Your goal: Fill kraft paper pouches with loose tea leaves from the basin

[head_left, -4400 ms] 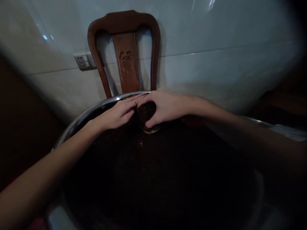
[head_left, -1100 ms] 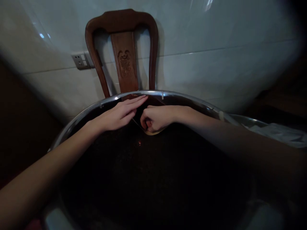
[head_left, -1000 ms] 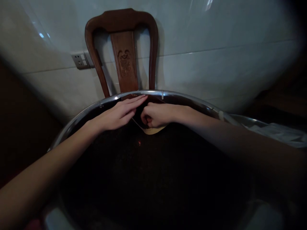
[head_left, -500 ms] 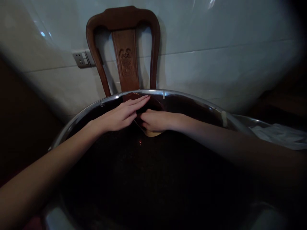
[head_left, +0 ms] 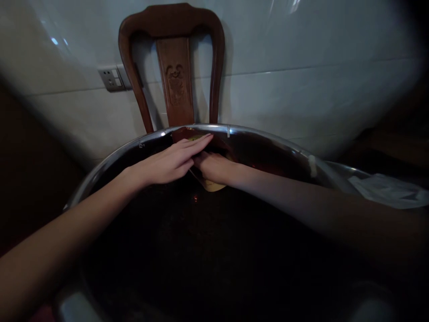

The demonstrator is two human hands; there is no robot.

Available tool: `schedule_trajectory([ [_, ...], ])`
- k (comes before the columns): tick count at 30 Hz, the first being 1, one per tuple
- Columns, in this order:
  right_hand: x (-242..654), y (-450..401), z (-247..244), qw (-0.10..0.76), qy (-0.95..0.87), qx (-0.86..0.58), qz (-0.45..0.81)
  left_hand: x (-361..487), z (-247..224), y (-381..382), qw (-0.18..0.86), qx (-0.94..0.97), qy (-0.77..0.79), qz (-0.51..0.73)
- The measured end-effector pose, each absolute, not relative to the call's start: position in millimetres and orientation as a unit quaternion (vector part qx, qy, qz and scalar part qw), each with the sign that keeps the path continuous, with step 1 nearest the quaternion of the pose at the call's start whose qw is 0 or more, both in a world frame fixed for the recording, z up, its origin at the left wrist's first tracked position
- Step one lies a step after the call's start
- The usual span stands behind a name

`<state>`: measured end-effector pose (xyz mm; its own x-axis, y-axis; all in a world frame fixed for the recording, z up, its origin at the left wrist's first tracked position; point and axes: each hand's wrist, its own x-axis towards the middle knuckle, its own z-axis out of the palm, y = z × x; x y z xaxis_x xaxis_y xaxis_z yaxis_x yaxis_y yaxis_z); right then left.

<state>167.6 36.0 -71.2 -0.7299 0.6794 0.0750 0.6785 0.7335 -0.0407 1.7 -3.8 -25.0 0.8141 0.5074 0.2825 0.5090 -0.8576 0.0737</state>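
Observation:
My left hand (head_left: 177, 160) lies with its fingers stretched out and held together, pointing to the upper right. It rests on or just above a flat thing with a pale yellow rounded end (head_left: 214, 186) and dark, shiny reddish parts, whose kind I cannot make out. A small greenish patch of it shows past the left fingertips. My right hand (head_left: 214, 167) lies over the yellow end, close against the left. Its fingertips are hidden under the left hand. Both hands are near the far rim of the dark round table (head_left: 201, 246).
A shiny metal band (head_left: 254, 132) edges the table. Past it stands a carved wooden chair (head_left: 176, 80) against a tiled wall with a socket (head_left: 112, 79). At the right, crumpled white plastic (head_left: 385, 190) lies beside the table. The light is dim.
My right hand has moved slightly forward and further under the left, so its fingers are more hidden. The left hand has barely shifted. A greenish patch now shows beyond its fingers.

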Motion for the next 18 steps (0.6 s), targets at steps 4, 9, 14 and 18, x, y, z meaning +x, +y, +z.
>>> schedule_trajectory([
  [4, 164.8, 41.1, -73.6, 0.04, -0.93, -0.364, 0.013, 1.0, -25.8, -3.9, -0.001, -0.954, -0.262, -0.147],
  [9, 163.2, 44.3, -77.7, 0.036, -0.928, -0.37, 0.021, 1.8, -26.0, -4.3, -0.007, -0.952, -0.271, -0.142],
  [14, 172.4, 48.9, -67.4, 0.109, -0.93, -0.345, 0.069, 1.2, -26.2, -3.1, -0.009, -0.954, -0.26, -0.15],
  [18, 176.2, 49.0, -57.3, 0.201, -0.915, -0.328, 0.119, 0.9, -26.2, -1.9, -0.004, -0.956, -0.249, -0.156],
])
